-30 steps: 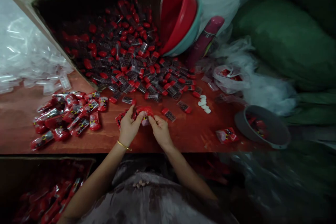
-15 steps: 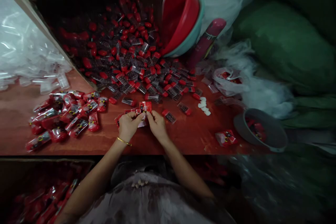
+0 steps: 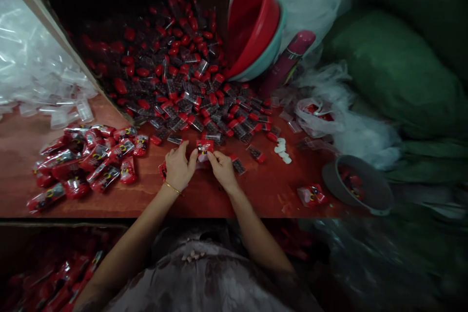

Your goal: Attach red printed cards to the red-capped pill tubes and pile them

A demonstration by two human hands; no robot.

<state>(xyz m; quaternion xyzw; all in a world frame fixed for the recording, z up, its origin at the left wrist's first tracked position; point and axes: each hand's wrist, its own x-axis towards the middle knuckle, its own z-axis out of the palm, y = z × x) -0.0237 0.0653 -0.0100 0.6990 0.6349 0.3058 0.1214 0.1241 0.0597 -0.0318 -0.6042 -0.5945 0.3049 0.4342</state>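
A small red printed wrapper (image 3: 205, 146) is upright between my hands near the middle of the table. My right hand (image 3: 223, 170) pinches its lower right edge between thumb and fingers. At the wrapper's left side, my left hand (image 3: 178, 166) has its thumb and fingers apart, the thumb close to the wrapper's edge. Part of another red packet (image 3: 163, 170) shows beside my left hand, which hides the rest. Loose clear tubes with red caps (image 3: 210, 124) lie just beyond both hands.
A tipped cardboard box (image 3: 84, 66) spills capped tubes onto the table (image 3: 204, 200). Wrapped red packets (image 3: 98, 156) are heaped at left. Red (image 3: 252, 22) and teal basins lean behind. White pieces (image 3: 282, 151), a packet (image 3: 312, 195) and a grey bowl (image 3: 356, 185) are at right.
My left hand has opened and drawn its fingers back from the wrapper. The right hand has shifted slightly right and still pinches it. The view has shifted a little.
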